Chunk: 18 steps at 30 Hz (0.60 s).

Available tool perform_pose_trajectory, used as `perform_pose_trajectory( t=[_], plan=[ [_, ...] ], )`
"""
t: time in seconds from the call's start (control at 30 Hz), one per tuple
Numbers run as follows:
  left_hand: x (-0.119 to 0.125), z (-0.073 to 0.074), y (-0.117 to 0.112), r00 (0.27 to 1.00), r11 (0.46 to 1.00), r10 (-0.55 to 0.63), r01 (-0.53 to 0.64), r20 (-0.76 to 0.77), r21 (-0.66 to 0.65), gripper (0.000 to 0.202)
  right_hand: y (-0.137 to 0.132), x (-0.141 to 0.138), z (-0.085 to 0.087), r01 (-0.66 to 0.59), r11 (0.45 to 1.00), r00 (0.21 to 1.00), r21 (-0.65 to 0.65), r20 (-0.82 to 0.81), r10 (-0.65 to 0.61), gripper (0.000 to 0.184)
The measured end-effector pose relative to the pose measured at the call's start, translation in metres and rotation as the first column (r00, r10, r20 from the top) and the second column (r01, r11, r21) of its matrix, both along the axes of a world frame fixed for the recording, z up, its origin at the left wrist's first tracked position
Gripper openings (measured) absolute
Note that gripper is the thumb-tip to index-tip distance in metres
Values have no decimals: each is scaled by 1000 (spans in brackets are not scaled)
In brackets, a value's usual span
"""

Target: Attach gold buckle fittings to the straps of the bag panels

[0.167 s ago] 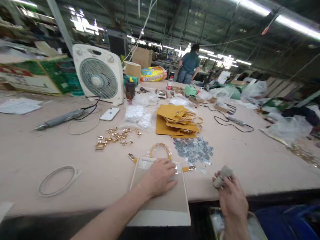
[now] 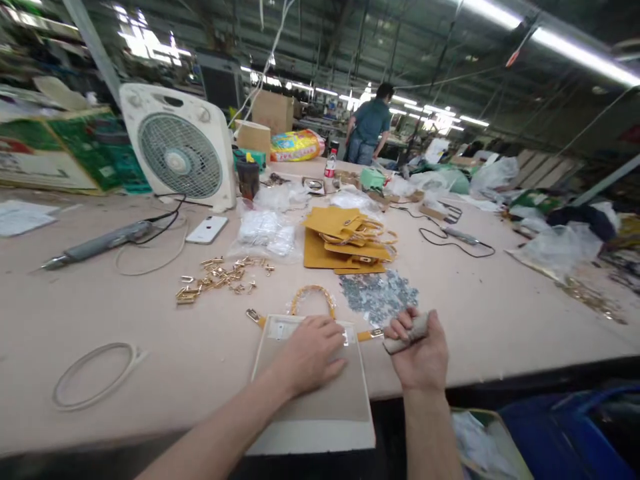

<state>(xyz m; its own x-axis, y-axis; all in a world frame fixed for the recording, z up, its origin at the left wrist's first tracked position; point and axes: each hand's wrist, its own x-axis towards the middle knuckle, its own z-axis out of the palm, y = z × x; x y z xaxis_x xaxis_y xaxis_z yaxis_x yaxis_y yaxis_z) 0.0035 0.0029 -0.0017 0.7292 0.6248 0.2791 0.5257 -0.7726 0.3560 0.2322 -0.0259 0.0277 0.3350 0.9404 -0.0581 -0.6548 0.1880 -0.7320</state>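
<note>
My left hand (image 2: 313, 357) lies flat on a beige bag panel (image 2: 340, 400), its fingers loosely spread. The panel has a white border, a braided handle (image 2: 314, 291) at its far edge and mustard tabs with gold-coloured metal ends sticking out at both sides. One is the right tab (image 2: 371, 335). Just right of the panel, my right hand (image 2: 423, 347) is turned palm up, its fingers closed around a small grey-beige roll-shaped piece (image 2: 410, 333); its exact kind is unclear. Beyond the right hand lies a spread of small silvery metal pieces (image 2: 375, 293).
Stacked mustard bag panels (image 2: 320, 250) lie behind the silvery pieces. Gold-coloured fittings (image 2: 215, 277), a phone (image 2: 207, 230), a grey power screwdriver (image 2: 100, 245) and a fan (image 2: 180, 153) are at left. Another corded tool (image 2: 460, 235) lies at right. A person (image 2: 369, 127) stands in the background.
My right hand has moved left and up with the roll-shaped piece, from the table's front edge to beside the panel. My left hand stays on the panel. The view has turned slightly right.
</note>
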Motion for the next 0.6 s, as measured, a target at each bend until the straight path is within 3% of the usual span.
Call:
perform_pose_trajectory(
  t=[0.07,0.2,0.37,0.6],
  plan=[
    [0,0,0,1000,1000,0,0,5,7,26,13,-23,1,-26,999,1000,21,15,26,31],
    [0,-1,0,1000,1000,13,-13,17,9,29,21,-55,-12,44,996,990,84,129,-55,21],
    [-2,-1,2,999,1000,-5,5,36,-17,24,13,-68,-31,166,964,953,206,219,-211,39],
    [-2,-3,3,998,999,3,0,67,-35,23,15,-77,-45,182,931,907,316,311,-283,37]
  ],
)
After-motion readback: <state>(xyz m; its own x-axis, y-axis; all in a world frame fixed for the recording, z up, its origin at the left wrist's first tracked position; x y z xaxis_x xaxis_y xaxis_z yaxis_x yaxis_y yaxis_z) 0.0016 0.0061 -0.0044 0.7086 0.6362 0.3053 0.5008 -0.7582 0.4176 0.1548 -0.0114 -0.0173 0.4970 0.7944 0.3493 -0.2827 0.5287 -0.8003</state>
